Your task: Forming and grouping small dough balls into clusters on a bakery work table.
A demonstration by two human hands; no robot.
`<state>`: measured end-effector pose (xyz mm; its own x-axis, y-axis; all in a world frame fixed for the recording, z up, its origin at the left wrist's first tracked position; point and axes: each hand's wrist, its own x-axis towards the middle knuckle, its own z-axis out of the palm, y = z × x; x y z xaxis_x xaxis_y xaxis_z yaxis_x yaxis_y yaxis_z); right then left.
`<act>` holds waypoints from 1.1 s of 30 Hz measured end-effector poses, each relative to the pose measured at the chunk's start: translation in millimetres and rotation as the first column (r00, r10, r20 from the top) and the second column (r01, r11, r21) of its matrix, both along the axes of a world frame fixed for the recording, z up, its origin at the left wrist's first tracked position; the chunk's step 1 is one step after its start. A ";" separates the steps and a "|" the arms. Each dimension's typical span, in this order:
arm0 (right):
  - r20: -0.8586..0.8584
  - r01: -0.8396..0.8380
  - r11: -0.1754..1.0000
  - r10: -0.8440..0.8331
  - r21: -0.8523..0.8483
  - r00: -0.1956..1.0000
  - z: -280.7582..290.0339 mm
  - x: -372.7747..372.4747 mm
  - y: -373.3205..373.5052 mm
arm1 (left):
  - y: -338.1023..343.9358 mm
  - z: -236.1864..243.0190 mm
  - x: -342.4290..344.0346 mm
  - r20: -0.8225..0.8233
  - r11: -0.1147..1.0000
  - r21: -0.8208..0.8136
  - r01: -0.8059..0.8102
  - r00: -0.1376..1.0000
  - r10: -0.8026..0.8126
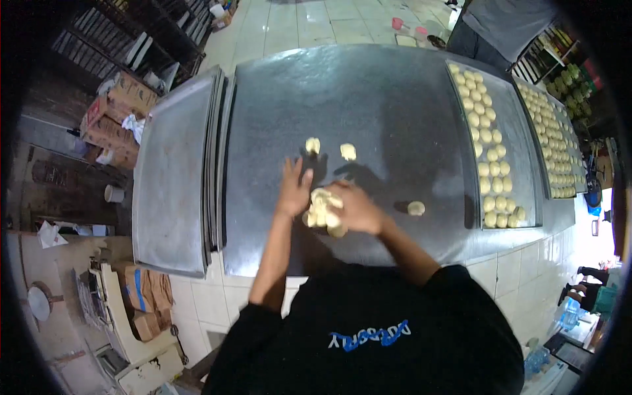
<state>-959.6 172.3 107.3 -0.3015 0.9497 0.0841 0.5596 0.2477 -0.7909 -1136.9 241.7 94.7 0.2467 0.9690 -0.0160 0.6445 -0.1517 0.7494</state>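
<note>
Dough pieces (pixel 321 212) sit clustered on the desk (pixel 276 99) between the spread left hand (pixel 294 189) and the right hand (pixel 357 209), which curls over them; whether it pinches one, I cannot tell. Portioning or shaping seems underway, and the next move probably calls for separating one piece.

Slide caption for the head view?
Right hand on a dough pile, left hand beside it, at a grey worktable; trays of dough balls to the right.

Pale yellow dough (pixel 320 209), dark grey table (pixel 296 99)
Trays (pixel 172 178) kinda silvery, boxes (pixel 135 92) brown, tiles (pixel 316 29) off-white, shirt's (pixel 296 362) black with blue-and-white print (pixel 368 336)
</note>
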 end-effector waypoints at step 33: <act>-0.501 -0.183 0.974 0.226 0.134 0.836 134.5 -8.8 -63.6 | 17.6 86.0 61.9 -0.127 0.922 0.334 -0.195 0.960 0.249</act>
<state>-968.4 108.6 241.8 -0.3822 0.8551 0.3503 0.0129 0.3839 -0.9233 -1075.0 259.3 180.7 0.0448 0.9598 0.2771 0.7987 -0.2010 0.5672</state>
